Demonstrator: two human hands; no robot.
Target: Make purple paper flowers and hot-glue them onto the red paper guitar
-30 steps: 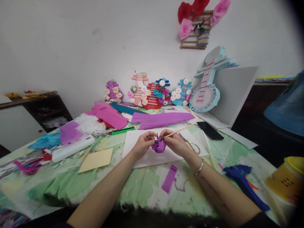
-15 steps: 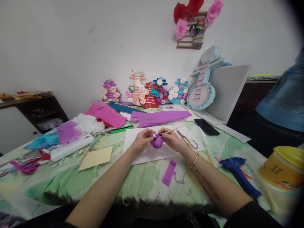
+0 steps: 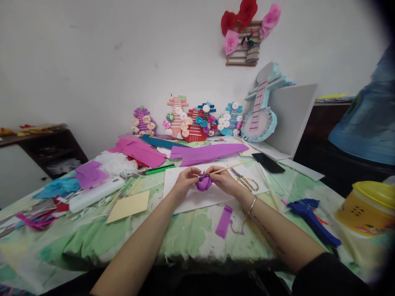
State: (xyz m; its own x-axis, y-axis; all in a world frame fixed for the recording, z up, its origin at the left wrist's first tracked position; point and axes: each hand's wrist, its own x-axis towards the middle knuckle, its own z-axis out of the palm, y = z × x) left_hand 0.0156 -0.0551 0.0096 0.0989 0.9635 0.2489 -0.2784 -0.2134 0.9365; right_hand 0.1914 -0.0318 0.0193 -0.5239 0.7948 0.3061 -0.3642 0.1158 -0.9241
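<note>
The green-and-white tablecloth (image 3: 185,242) spreads widest before me, and at twelve o'clock on it lies a white sheet (image 3: 216,197). At two o'clock is a blue glue gun (image 3: 314,224). Above the sheet, my left hand (image 3: 185,181) pinches a purple paper bundle (image 3: 203,185), also at twelve o'clock; my right hand (image 3: 225,181) touches it too. Scissors (image 3: 240,176) lie at one o'clock. My right fingers pinch a thin stick (image 3: 231,167), which slants towards two o'clock.

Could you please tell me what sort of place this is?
Probably a craft room or workshop: it shows flower-decorated model instruments, golden-handled scissors and a gathered piece of purple paper.
</note>
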